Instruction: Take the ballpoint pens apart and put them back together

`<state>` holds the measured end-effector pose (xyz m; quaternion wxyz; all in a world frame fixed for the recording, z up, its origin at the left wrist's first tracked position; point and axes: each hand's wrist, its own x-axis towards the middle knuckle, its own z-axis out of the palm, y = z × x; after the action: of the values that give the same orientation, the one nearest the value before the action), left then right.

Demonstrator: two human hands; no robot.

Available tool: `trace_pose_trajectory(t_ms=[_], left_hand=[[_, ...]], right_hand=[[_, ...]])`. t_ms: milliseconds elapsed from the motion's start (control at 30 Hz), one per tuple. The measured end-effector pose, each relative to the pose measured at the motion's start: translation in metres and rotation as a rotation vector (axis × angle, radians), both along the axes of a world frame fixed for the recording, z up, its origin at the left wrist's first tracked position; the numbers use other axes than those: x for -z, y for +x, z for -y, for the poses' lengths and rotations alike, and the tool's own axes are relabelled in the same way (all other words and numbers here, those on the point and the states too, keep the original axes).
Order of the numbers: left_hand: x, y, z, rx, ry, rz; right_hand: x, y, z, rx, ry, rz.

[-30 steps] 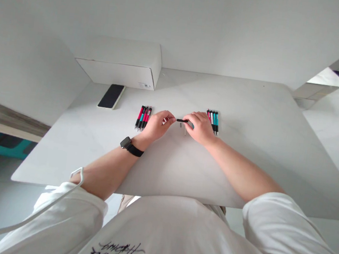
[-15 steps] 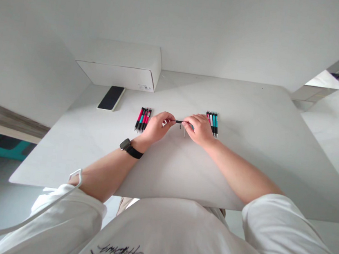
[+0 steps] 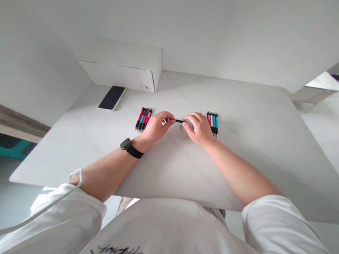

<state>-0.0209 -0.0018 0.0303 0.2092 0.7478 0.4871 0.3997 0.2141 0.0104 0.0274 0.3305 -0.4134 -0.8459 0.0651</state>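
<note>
Both hands meet over the middle of the white table. My left hand, a black watch on its wrist, pinches one end of a black and teal pen. My right hand grips the pen's other end, teal showing by its fingers. A small thin pen part lies on the table just under the hands. To the left of my left hand sits a group of red, teal and black pens. A second group of pens lies just right of my right hand.
A black phone lies at the back left of the table. Behind it stands a white cardboard box against the wall. A white cable hangs from my left sleeve. The table's near edge runs just in front of my chest.
The hands have closed in slightly, so less of the black pen shows between them. Otherwise nothing has moved.
</note>
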Motion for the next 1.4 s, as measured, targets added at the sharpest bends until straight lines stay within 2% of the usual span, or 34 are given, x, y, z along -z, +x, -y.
trace_pose_trajectory(t_ms=[833, 1000, 1133, 1300, 1400], left_hand=[[0.005, -0.001, -0.003, 0.009, 0.026, -0.032], [0.005, -0.004, -0.003, 0.068, 0.084, -0.085], [0.006, -0.004, -0.003, 0.125, 0.129, -0.186], [0.009, -0.007, -0.008, -0.022, 0.122, -0.195], [0.01, -0.009, -0.01, -0.076, 0.132, -0.169]], right_hand=[[0.005, -0.002, -0.005, -0.01, 0.014, -0.006], [0.004, -0.002, -0.003, 0.018, 0.065, 0.052], [0.004, -0.004, -0.003, -0.021, 0.078, 0.094], [0.008, -0.007, -0.006, 0.027, 0.067, 0.05], [0.016, -0.006, -0.01, 0.069, 0.086, 0.106]])
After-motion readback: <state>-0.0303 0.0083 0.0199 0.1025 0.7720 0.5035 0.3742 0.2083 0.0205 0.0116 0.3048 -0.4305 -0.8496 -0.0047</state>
